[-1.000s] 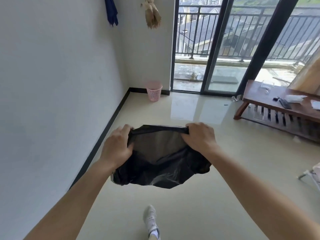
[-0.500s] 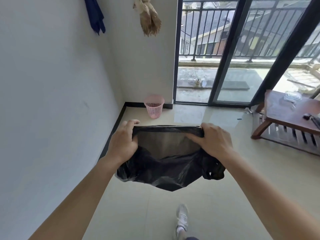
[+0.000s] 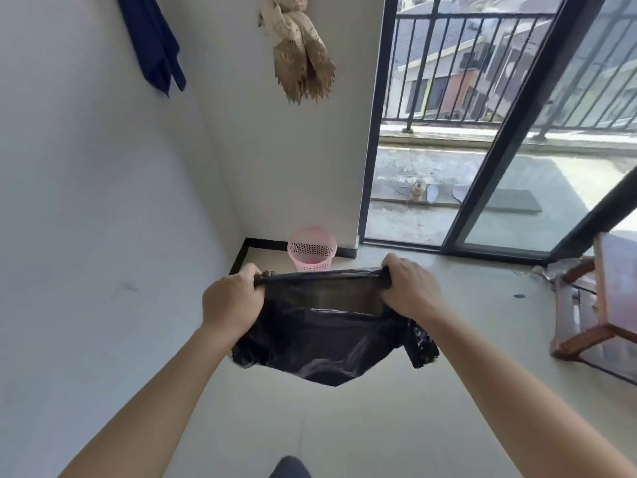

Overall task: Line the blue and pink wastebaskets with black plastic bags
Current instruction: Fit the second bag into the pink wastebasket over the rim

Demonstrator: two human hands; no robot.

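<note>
A black plastic bag point(image 3: 327, 343) hangs in front of me with its mouth stretched open. My left hand point(image 3: 231, 301) grips the left side of the rim and my right hand point(image 3: 408, 291) grips the right side. Beyond the bag, a pink mesh wastebasket point(image 3: 312, 248) stands upright and unlined on the floor in the corner, against the white wall; the bag's rim hides its base. No blue wastebasket is in view.
White walls close the left side and the corner. A sliding glass door point(image 3: 482, 188) to a balcony is ahead on the right. A wooden bench point(image 3: 593, 319) stands at the right edge. Dark blue cloth point(image 3: 155, 46) and a tan ornament point(image 3: 303, 53) hang on the walls.
I have walked toward the corner: the pink wastebasket is closer and larger. Both hands keep the same hold on the bag's open rim.
</note>
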